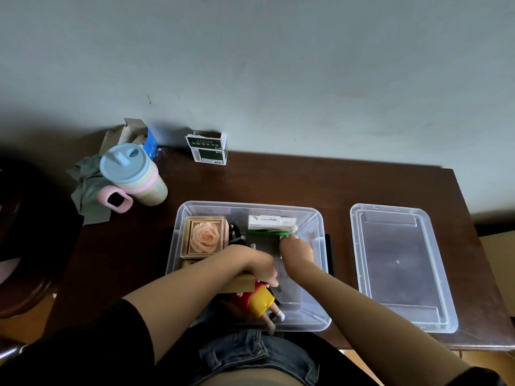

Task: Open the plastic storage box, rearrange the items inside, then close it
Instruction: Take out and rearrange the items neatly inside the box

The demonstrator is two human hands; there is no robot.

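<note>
From the head camera, the clear plastic storage box (pixel 250 263) stands open on the dark brown wooden table (pixel 306 179), and its clear plastic lid (pixel 401 268) lies flat well to the right of both hands.

The left hand (pixel 260 267) reaches into the middle of the box, its fingers curled down over something at the edge of a tan wooden block (pixel 242 282). Blur hides what it grips, so I cannot tell whether it holds that block or the toy. Just below this hand lies a small figure toy in a red and yellow outfit (pixel 259 300). Beyond the same wrist sits a square box holding a peach rose (pixel 204 236).

The right hand (pixel 296 250) is deeper in the box, fingertips at the end of a flat green strip (pixel 267 232). Whether it pinches the strip or only touches it cannot be told. Past those fingertips lies a white cardboard carton (pixel 271 222) against the far wall.

Risks, as I judge them: the forearms cross closely, so lifting either item may knock the other hand's piece. The toy lies against the near wall and could be tipped over the rim.

The carton's print is too small to read. A dark green and white packet (pixel 207 149) far beyond both hands bears characters I cannot make out.
</note>
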